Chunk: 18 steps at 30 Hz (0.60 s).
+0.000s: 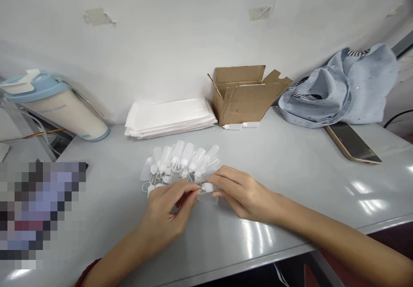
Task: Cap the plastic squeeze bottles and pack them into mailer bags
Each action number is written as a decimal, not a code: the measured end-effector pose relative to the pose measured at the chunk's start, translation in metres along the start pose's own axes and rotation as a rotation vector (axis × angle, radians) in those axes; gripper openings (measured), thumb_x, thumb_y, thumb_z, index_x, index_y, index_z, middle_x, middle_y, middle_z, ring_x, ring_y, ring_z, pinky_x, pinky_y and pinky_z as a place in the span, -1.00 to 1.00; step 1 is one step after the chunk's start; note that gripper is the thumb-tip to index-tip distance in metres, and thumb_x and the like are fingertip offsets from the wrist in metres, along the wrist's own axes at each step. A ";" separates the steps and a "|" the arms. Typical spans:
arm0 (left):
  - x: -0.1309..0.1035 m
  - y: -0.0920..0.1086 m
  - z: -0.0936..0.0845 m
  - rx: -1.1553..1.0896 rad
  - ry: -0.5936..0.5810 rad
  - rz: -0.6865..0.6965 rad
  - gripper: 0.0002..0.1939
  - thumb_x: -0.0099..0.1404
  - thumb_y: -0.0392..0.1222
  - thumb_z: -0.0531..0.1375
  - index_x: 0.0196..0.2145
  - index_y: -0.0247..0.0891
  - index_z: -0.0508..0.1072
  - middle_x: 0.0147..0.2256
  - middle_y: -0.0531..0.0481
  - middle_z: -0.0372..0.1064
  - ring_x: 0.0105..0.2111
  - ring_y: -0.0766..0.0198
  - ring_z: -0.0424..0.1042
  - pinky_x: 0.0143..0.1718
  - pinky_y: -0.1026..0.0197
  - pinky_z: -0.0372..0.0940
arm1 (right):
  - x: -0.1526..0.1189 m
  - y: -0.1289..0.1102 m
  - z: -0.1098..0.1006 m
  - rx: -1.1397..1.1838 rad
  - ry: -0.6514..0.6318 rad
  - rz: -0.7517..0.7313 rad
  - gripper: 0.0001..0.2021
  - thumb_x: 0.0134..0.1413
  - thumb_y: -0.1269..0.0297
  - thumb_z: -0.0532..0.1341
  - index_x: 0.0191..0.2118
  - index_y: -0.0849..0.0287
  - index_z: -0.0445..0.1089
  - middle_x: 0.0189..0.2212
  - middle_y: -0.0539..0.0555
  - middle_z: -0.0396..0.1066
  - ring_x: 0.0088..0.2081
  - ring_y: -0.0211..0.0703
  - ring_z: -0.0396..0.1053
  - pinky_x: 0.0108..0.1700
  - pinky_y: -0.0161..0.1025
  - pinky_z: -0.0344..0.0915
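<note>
My right hand [241, 190] is closed on a small clear plastic dropper bottle, gripping it with the white cap [208, 187] pointing left. Thumb and fingertips of my left hand [172, 205] pinch at the cap's tip, apparently on a thin cord; my fingers partly hide it. Just beyond both hands several more dropper bottles [187, 154] lie fanned out in an arc, caps inward. Thin grey cords [157, 177] loop between their caps. Part of another clear bottle [208, 198] shows under my hands.
Behind the bottles lie a stack of white sheets or packets [169, 115], an open cardboard box [245, 102] and two loose bottles [234, 127]. A tumbler [64, 106] stands at the left. A blue cloth bag [342, 89] and a phone [353, 143] rest on the right of the grey table [290, 162].
</note>
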<state>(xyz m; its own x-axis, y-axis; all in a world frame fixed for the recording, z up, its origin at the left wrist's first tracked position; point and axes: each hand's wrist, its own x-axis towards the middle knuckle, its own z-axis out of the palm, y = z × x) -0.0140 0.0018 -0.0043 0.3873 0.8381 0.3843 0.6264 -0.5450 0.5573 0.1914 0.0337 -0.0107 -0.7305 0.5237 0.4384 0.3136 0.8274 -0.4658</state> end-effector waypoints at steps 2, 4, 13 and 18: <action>0.002 0.000 -0.002 0.026 0.025 -0.005 -0.88 0.28 -0.32 0.11 -0.39 -0.23 0.42 -0.60 0.15 0.34 -0.62 0.42 0.29 -0.57 0.38 0.19 | 0.001 0.004 -0.003 -0.015 0.014 0.007 -0.78 0.27 0.37 0.00 -0.05 0.32 0.28 -0.29 0.20 0.35 -0.26 -0.13 0.30 -0.23 -0.18 0.37; 0.005 0.000 -0.006 0.061 0.081 -0.033 -0.89 0.26 -0.30 0.13 -0.40 -0.21 0.44 -0.61 0.17 0.36 -0.64 0.42 0.30 -0.57 0.39 0.20 | 0.002 0.013 -0.008 -0.065 0.065 0.039 -0.71 0.25 0.27 0.06 0.03 0.29 0.22 -0.17 0.24 0.34 -0.13 -0.06 0.29 -0.11 -0.10 0.35; 0.012 -0.012 -0.011 0.221 0.356 -0.261 -0.85 0.23 -0.19 0.16 -0.46 -0.22 0.47 -0.62 0.15 0.41 -0.63 0.39 0.35 -0.63 0.37 0.16 | -0.009 0.092 -0.036 -0.647 0.115 0.516 -0.58 0.18 0.33 0.06 0.14 0.32 0.11 0.10 0.37 0.17 0.09 0.23 0.14 -0.04 0.12 0.24; 0.011 -0.011 -0.010 0.241 0.332 -0.260 -0.79 0.22 -0.12 0.17 -0.52 -0.22 0.41 -0.70 0.19 0.30 -0.71 0.42 0.25 -0.64 0.37 0.14 | -0.020 0.121 -0.042 -0.704 0.105 0.622 -0.63 0.16 0.44 -0.01 0.09 0.33 0.19 0.07 0.38 0.23 0.05 0.26 0.16 -0.10 0.13 0.22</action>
<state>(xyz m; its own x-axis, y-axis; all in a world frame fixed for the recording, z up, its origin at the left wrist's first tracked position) -0.0236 0.0169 0.0009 -0.0148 0.8711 0.4908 0.8276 -0.2648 0.4949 0.2692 0.1324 -0.0437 -0.2618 0.8994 0.3500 0.9476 0.3083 -0.0834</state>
